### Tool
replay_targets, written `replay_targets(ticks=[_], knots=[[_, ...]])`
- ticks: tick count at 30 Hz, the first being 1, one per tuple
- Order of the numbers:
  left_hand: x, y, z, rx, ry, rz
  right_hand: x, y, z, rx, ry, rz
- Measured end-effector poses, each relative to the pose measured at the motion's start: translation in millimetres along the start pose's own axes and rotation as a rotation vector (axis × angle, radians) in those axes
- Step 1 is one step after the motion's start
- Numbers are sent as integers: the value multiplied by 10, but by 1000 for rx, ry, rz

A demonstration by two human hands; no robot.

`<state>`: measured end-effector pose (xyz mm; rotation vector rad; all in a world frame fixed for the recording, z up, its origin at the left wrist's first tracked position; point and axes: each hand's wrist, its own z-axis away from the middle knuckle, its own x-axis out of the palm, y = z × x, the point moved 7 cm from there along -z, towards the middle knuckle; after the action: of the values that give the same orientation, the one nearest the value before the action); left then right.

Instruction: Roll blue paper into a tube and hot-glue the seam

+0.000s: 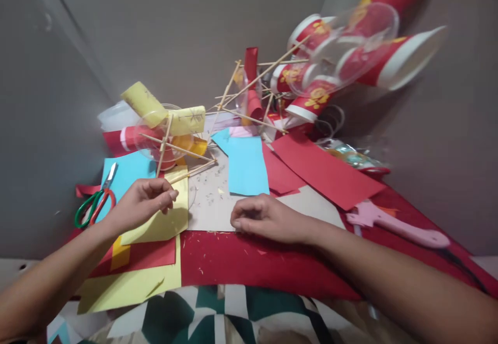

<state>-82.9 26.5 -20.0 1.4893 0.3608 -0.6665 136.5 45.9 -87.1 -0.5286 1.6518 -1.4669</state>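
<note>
My left hand (pixel 150 198) is closed with thumb and fingers drawn together, over a sheet of yellow paper (pixel 163 224). Whatever it may hold is too small or hidden. Just beyond it stands a wooden stick frame (pixel 187 151) with a clear plastic disc and rolled paper tubes (pixel 189 120). My right hand (pixel 268 219) curls its fingers inward above the front of a grey board (pixel 212 188); I cannot make out anything in it. A light blue paper piece (pixel 249 167) lies right behind that hand.
Green-and-red-handled scissors (pixel 95 204) lie at left on blue paper. A pink glue gun (pixel 400 222) rests at right beside red card (pixel 327 167). Behind, a larger stick frame (pixel 268 74) carries red-and-white paper cups (pixel 317 97), some jutting toward the right wall.
</note>
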Motion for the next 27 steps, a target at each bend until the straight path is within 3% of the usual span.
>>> replay_targets(ticks=[3, 6, 11, 15, 18, 22, 27], knots=[[289, 212, -129, 59, -178, 35, -90, 37, -36, 8, 115, -132], [530, 289, -348, 96, -307, 55, -256, 39, -42, -14, 289, -276], [757, 179, -783, 125, -368, 44, -731, -52, 182, -190, 781, -364], [854, 140, -920, 265, -335, -318, -938, -38, 375, -288, 1059, -382], [949, 151, -916, 381, -313, -576, -963, -3, 393, -296, 1106, -367], [1091, 198, -901, 630, -191, -910, -930, 17, 343, -263, 1068, -371], [1165, 236, -932, 811, -148, -993, -927, 44, 301, -241, 1033, -429]])
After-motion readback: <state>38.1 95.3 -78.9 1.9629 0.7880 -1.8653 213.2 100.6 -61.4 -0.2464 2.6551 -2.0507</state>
